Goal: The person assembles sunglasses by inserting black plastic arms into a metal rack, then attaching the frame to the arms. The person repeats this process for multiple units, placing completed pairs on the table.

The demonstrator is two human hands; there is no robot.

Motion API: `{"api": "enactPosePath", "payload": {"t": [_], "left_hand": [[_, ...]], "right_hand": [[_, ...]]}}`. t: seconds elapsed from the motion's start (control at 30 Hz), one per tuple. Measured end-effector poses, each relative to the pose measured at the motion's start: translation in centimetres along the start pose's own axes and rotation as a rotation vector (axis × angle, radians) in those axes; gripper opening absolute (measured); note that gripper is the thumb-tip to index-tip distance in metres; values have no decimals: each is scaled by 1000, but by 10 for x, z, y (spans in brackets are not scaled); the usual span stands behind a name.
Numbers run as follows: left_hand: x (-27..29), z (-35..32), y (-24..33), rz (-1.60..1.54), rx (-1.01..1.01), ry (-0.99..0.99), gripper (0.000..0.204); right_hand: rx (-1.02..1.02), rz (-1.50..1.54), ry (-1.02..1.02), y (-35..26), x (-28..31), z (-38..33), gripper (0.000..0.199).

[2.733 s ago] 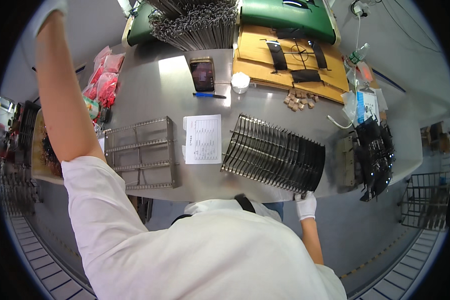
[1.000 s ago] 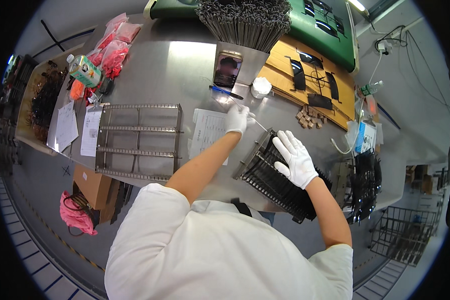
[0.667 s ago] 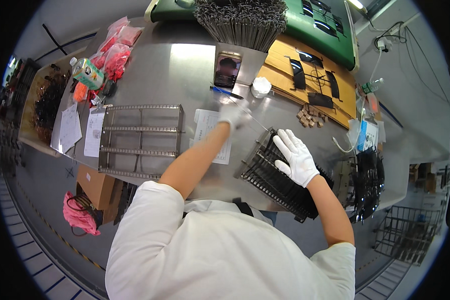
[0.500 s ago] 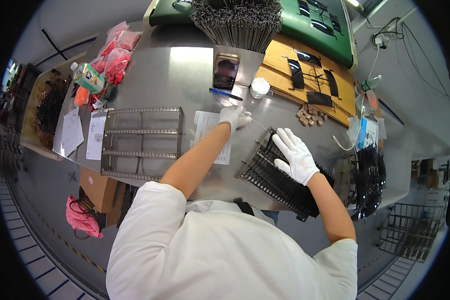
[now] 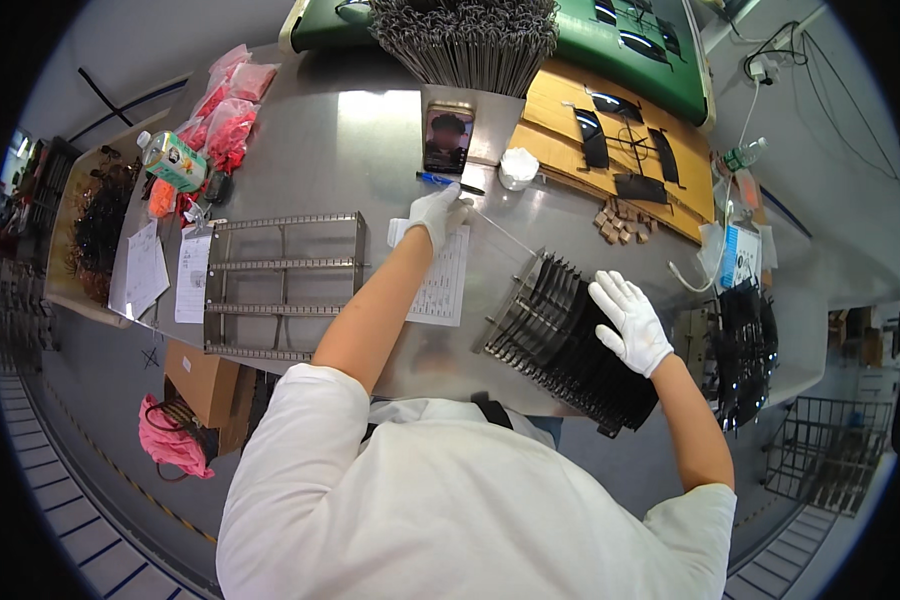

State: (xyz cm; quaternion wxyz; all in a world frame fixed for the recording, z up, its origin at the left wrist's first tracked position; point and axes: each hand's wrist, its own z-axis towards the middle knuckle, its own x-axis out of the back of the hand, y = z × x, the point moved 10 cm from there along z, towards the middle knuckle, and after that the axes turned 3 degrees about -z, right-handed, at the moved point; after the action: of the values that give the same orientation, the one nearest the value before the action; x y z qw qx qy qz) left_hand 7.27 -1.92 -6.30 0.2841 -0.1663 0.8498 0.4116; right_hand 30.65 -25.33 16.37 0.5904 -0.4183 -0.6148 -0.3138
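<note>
My left hand [image 5: 433, 217], in a white glove, pinches one end of a thin metal rod [image 5: 505, 233] just below a blue pen. The rod slants down to the right, to the upper corner of a metal rack [image 5: 510, 318]. Dark, curved lens-like pieces [image 5: 570, 345] stand packed in a row in this rack. My right hand [image 5: 630, 325], also gloved in white, is open, its fingers stretched over the right side of the row. Whether it touches the pieces I cannot tell. Under my left wrist lies a printed sheet [image 5: 445, 285].
An unfilled metal rack [image 5: 285, 265] lies at left. Beyond are a phone [image 5: 448, 140], the blue pen [image 5: 450, 183], a white tub [image 5: 517, 169] and bundled metal rods [image 5: 465, 50]. Small tan blocks [image 5: 625, 222] lie by cardboard [image 5: 560, 150] holding dark lenses. More dark pieces [image 5: 745, 345] hang at right.
My left hand has moved left and slightly away from me, with the rod in it. My right hand has slid right and a little nearer, uncovering more of the dark pieces.
</note>
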Motion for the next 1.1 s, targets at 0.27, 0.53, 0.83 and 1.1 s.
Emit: {"api": "enactPosePath", "payload": {"t": [0.27, 0.53, 0.83, 1.1], "left_hand": [[-35, -41, 1, 385, -9, 8, 20], [-22, -25, 15, 136, -127, 52, 26], [-44, -38, 21, 371, -185, 74, 22], [-38, -27, 43, 768, -36, -69, 25]], "right_hand": [[-6, -114, 22, -5, 13, -6, 71], [5, 21, 24, 5, -2, -15, 68], [-10, -14, 50, 1, 9, -9, 66], [-56, -73, 82, 17, 12, -57, 66]]}}
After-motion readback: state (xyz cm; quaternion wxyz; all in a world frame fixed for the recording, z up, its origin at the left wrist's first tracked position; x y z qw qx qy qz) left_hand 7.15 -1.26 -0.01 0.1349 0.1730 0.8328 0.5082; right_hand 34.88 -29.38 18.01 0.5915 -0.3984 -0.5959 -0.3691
